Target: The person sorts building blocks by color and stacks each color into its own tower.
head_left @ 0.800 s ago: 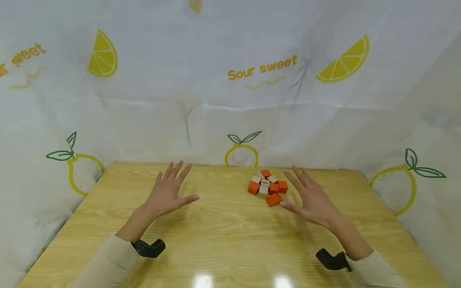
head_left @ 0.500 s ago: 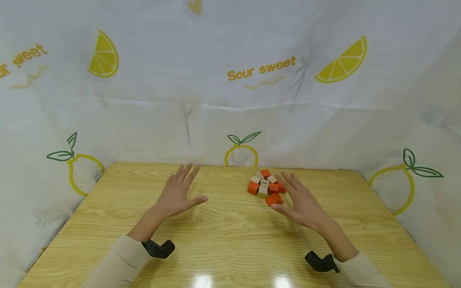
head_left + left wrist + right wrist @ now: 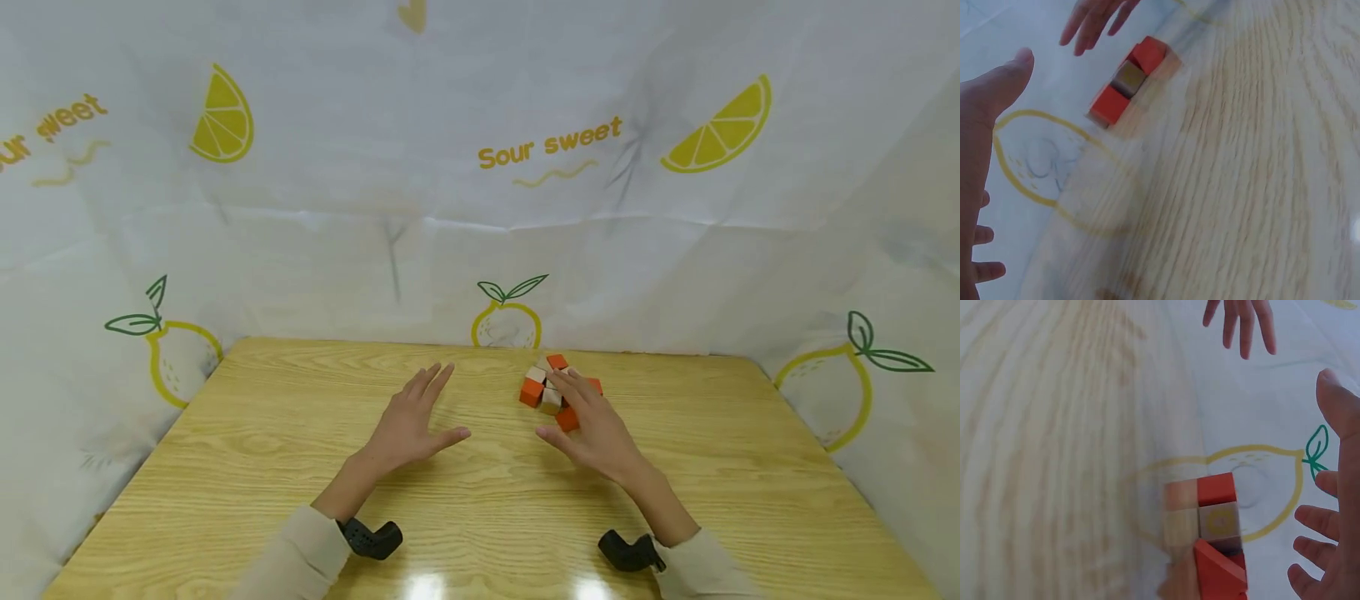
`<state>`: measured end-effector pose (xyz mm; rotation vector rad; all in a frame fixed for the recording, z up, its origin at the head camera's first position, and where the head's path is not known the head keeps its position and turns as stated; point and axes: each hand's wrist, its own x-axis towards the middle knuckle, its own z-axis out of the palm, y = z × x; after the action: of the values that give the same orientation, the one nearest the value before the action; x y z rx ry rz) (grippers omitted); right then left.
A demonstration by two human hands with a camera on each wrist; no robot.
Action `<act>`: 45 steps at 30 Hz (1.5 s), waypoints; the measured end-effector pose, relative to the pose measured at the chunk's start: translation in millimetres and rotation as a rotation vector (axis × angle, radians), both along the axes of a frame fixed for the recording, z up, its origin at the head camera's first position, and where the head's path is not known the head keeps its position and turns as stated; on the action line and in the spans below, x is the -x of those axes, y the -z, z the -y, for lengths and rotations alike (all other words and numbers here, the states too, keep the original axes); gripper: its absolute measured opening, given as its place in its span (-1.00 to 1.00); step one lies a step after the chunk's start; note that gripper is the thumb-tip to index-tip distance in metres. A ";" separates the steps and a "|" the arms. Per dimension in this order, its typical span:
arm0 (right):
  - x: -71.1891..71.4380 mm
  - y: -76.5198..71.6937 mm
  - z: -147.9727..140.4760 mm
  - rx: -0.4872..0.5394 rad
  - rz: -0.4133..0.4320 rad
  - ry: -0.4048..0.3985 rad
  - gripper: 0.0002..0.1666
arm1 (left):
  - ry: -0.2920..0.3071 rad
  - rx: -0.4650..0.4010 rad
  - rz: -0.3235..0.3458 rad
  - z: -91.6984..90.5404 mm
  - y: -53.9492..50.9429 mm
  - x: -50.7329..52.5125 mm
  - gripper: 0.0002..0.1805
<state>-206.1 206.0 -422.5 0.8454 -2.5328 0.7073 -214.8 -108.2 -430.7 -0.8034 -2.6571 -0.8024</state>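
A cluster of orange and pale wooden blocks lies on the table, right of centre; an orange block [image 3: 532,392] and a pale block [image 3: 551,402] show at its left side. My right hand [image 3: 600,437] hovers in front of the cluster with fingers spread and hides part of it. Nothing is in its grasp. To the left, my left hand [image 3: 405,429] is held above the bare wood, fingers extended and thumb apart, also holding nothing. In the left wrist view an orange block [image 3: 1110,105] stands in a row with others. The right wrist view shows a tilted orange block [image 3: 1219,572].
The wooden table [image 3: 480,517] reaches back to a white sheet [image 3: 360,275] printed with lemons, which also hangs at both sides. A black wrist device [image 3: 371,539] sits on the left wrist, and a black wrist device [image 3: 628,552] on the right.
Both hands have moved inward toward each other, the left one to the right and the right one to the left over the blocks. The blocks have stayed in place.
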 end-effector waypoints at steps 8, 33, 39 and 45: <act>-0.5 11.7 3.7 0.009 -0.005 0.026 -0.12 | 0.067 -0.062 0.008 -24.2 10.4 -1.4 -0.01; 21.9 28.0 29.0 -0.018 -0.125 0.119 -0.43 | 0.034 -0.118 0.201 -64.3 22.0 8.1 -0.18; 27.8 28.0 37.0 0.008 -0.085 0.195 -0.51 | 0.025 -0.150 0.181 -70.3 28.5 12.3 -0.30; 31.7 27.7 39.9 -0.010 -0.028 0.273 -0.55 | 0.000 -0.186 0.172 -79.3 32.7 21.7 -0.41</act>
<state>-237.8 166.1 -450.2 0.4932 -2.5604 0.5904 -236.6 -28.9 -463.4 -0.7157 -2.6752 -1.1462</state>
